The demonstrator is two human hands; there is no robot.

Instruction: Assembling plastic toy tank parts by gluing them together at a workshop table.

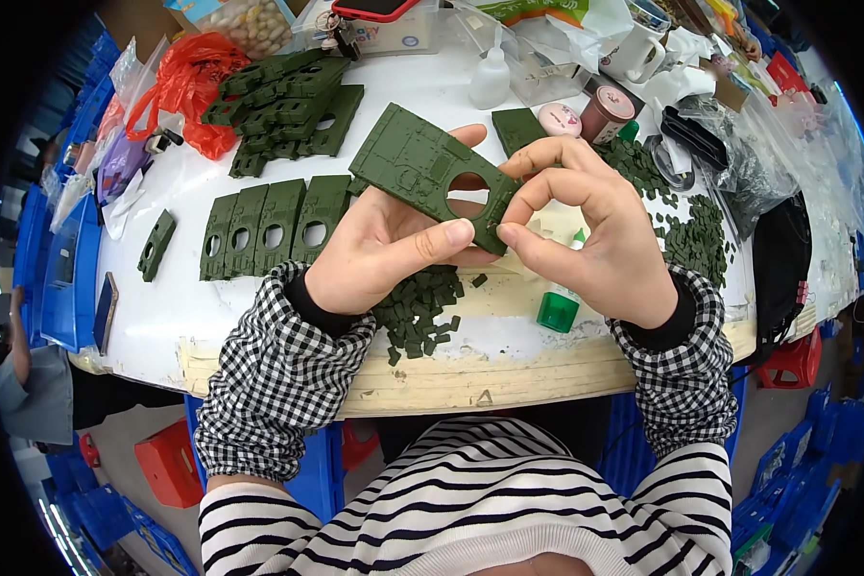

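A dark green plastic model tank hull top (403, 149) with a large round hole is held up, tilted, over the table. My left hand (370, 250) grips it, thumb on its near edge and fingers underneath. At the hull's right end, the thumb and fingertips of my right hand (600, 235) are pinched together against the edge; any small part between them is hidden. Beneath my hands lies a heap of small green plastic pieces (420, 312). Close by is a small bottle with a green base (558, 311), partly covered by my right hand.
Several matching hulls (275, 230) stand in a row at left, with a stack (288, 106) behind. More small green pieces (696, 240) lie at right. A red plastic bag (187, 86), a white squeeze bottle (491, 77) and a mug (636, 50) stand toward the back.
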